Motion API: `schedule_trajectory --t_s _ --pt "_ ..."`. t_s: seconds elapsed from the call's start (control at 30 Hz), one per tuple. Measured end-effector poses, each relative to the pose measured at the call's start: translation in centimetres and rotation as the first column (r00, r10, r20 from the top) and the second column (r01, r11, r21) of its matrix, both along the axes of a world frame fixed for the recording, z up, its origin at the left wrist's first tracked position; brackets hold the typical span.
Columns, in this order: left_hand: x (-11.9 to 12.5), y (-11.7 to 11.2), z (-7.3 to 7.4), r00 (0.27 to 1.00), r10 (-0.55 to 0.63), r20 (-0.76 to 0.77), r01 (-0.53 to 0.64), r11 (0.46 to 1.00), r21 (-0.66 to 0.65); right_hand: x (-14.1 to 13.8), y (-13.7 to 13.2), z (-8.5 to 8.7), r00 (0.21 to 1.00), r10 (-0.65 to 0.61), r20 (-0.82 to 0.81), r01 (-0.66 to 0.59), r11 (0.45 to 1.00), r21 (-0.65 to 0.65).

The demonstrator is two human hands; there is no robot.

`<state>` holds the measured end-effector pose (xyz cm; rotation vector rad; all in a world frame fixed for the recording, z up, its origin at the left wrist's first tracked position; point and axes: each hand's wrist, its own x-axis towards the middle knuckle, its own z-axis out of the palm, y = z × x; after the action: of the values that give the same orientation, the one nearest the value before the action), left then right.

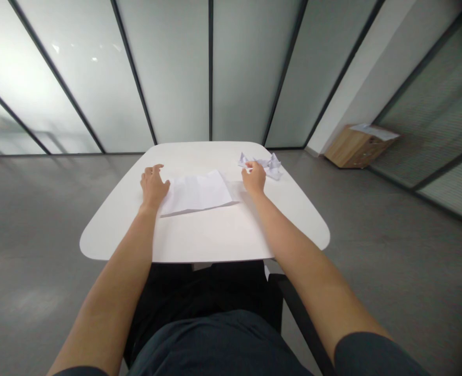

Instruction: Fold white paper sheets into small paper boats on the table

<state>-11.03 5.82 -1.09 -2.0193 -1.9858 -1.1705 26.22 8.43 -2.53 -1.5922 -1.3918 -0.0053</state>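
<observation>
White paper sheet (pixel 199 193) is lying near the middle of the table (pixel 207 240), between the two hands; its long axis runs roughly side to side, with the right end angled a bit farther from the person; you can see faint creases across it, and the near edge looks slightly lifted, with a thin shadowy strip under it.

Left hand (pixel 153 185) is the nearer one by a good bit; it's right at the sheet's left end, so the paper stretches off to its right; fingers are spread and loosely bent, thumb pointing in toward the sheet, nothing gripped as far as I can see; can't tell if the thumb actually touches the paper or just hangs over it.

Right hand (pixel 255 178) sits past the other end, apart from the sheet, so for that one the paper is off to the left; fingers are curled, with a gap showing between thumb and forefinger, so no pinch there; it's right up against some crumpled paper (pixel 272 166) at the table's far right, partly covering it; whether they touch, I can't say.

Farther out there's a black armrest (pixel 305 318) below the right forearm, grey floor (pixel 38 261) all around, frosted glass panels (pixel 176 68) behind the table, and a wooden cabinet (pixel 350 149) off to the right.
</observation>
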Motion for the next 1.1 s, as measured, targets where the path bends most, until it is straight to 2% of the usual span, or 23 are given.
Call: schedule_trajectory --t_s 0.03,0.07,0.1,0.13,0.17,0.2,0.23,0.3,0.33,0.4,0.47,0.53,0.6,0.67,0.7,0.77,0.8,0.87,0.93,1.0,1.1 --pt "0.6 -0.3 0.4 0.989 -0.146 -0.022 0.147 0.989 0.030 0.9 0.0 0.4 0.998 -0.060 0.013 0.060 0.998 0.020" --pt "1.3 -0.5 0.7 0.948 -0.317 -0.037 0.317 0.948 -0.005 2.0 0.0 0.7 0.990 -0.138 0.009 0.138 0.990 0.030" --pt "1.9 -0.6 0.9 0.885 -0.464 -0.036 0.460 0.884 -0.081 3.1 0.0 0.8 0.975 -0.221 -0.004 0.221 0.975 0.026" --pt "2.4 -0.7 0.9 0.819 -0.573 -0.026 0.561 0.810 -0.172 4.2 -0.2 0.9 0.953 -0.302 -0.018 0.302 0.953 0.014" --pt "2.7 -0.6 0.8 0.769 -0.639 -0.014 0.615 0.745 -0.258 5.2 -0.3 0.9 0.929 -0.368 -0.026 0.368 0.930 -0.009" --pt "2.8 -0.4 0.6 0.746 -0.665 -0.008 0.626 0.706 -0.330 6.2 -0.4 0.7 0.906 -0.423 -0.026 0.422 0.906 -0.039" --pt "2.6 -0.2 0.3 0.753 -0.658 -0.014 0.605 0.700 -0.378 7.0 -0.6 0.4 0.881 -0.473 -0.024 0.470 0.879 -0.081" --pt "1.5 0.5 -0.4 0.825 -0.563 -0.051 0.488 0.754 -0.439 8.3 -0.8 -0.3 0.854 -0.521 0.001 0.511 0.838 -0.192" --pt "0.7 0.9 -0.7 0.874 -0.480 -0.073 0.399 0.795 -0.457 8.7 -0.9 -0.6 0.851 -0.524 0.020 0.512 0.822 -0.249" --pt "-1.1 1.4 -1.3 0.961 -0.239 -0.137 0.142 0.855 -0.498 9.2 -1.0 -1.1 0.858 -0.511 0.061 0.502 0.805 -0.316" --pt "-2.7 1.6 -1.8 0.978 -0.044 -0.206 -0.071 0.852 -0.519 9.4 -1.1 -1.3 0.861 -0.502 0.077 0.497 0.800 -0.336" --pt "-3.7 1.5 -2.1 0.973 0.045 -0.227 -0.159 0.843 -0.514 9.4 -1.1 -1.2 0.861 -0.506 0.058 0.495 0.806 -0.324" --pt "-4.0 1.4 -2.3 0.973 0.088 -0.213 -0.186 0.846 -0.499 9.2 -0.9 -0.8 0.875 -0.484 0.020 0.472 0.843 -0.257" --pt "-3.8 1.3 -2.1 0.975 0.131 -0.178 -0.198 0.879 -0.433 8.5 -0.5 -0.1 0.923 -0.385 0.006 0.382 0.915 -0.130" --pt "-3.6 1.3 -2.0 0.978 0.148 -0.150 -0.194 0.906 -0.375 7.8 -0.3 0.2 0.955 -0.296 0.018 0.297 0.953 -0.059" --pt "-2.8 1.5 -1.5 0.990 0.126 -0.063 -0.137 0.963 -0.231 6.0 0.0 0.8 0.996 -0.077 0.053 0.076 0.997 0.015" --pt "-2.2 1.5 -1.4 0.998 0.066 -0.012 -0.067 0.983 -0.171 4.8 0.0 1.0 0.997 0.047 0.061 -0.048 0.999 0.009" --pt "-0.6 1.6 -1.1 0.989 -0.125 0.079 0.133 0.986 -0.104 2.3 -0.4 1.1 0.948 0.307 0.089 -0.303 0.951 -0.055" --pt "1.5 1.4 -1.1 0.942 -0.308 0.133 0.321 0.942 -0.093 -0.2 -0.9 0.9 0.856 0.500 0.131 -0.483 0.864 -0.143" --pt "3.7 1.0 -1.4 0.878 -0.447 0.169 0.465 0.881 -0.087 -2.1 -1.5 0.5 0.778 0.602 0.179 -0.564 0.795 -0.223" --pt "6.1 0.3 -1.8 0.811 -0.555 0.185 0.578 0.809 -0.107 -3.6 -1.9 -0.2 0.710 0.664 0.233 -0.604 0.745 -0.283"
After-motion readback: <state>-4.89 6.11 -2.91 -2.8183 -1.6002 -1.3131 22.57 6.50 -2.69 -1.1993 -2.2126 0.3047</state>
